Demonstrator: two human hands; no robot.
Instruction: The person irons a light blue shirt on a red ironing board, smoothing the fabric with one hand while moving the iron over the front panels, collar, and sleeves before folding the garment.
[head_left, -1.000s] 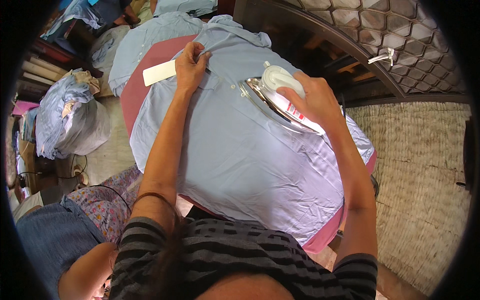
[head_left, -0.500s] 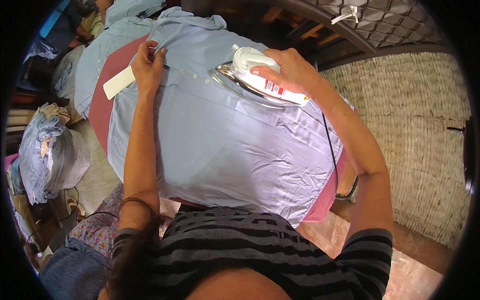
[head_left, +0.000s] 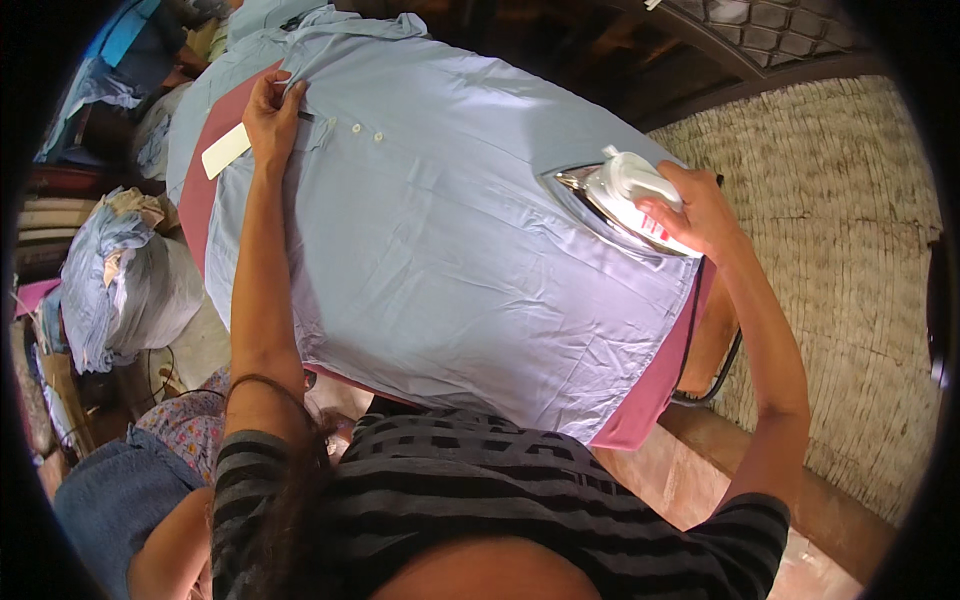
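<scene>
the white plastic clothes iron with a shiny metal base [head_left: 632, 195] rests on the pale blue button-up cloth shirt [head_left: 430, 210], its nose pointing left and its heel at the hem. half a second ago its nose was just beside the small white round buttons [head_left: 356, 128]; now it stands well apart from them, so the stroke appears to have run rightward along the cloth to the hem end. the stretch between buttons and iron looks fairly smooth, while creases remain in the part nearer the person, which this pass seems not to have dealt with.

the right hand [head_left: 700, 210] is wrapped around the iron's handle. the left hand [head_left: 271, 125] has stayed at the far left, thumb and fingers pinching the shirt's fabric; a flat cream rectangular card [head_left: 226, 152] sticks out beside its wrist, and whether it is gripped cannot be told.

under the shirt, the dusky pink cloth-covered tabletop [head_left: 630, 425] shows at both ends. beyond, a straw-coloured ribbed mat [head_left: 820, 250] lies to the right, and a plastic-wrapped bundle of blue garments [head_left: 105, 280] to the left.
</scene>
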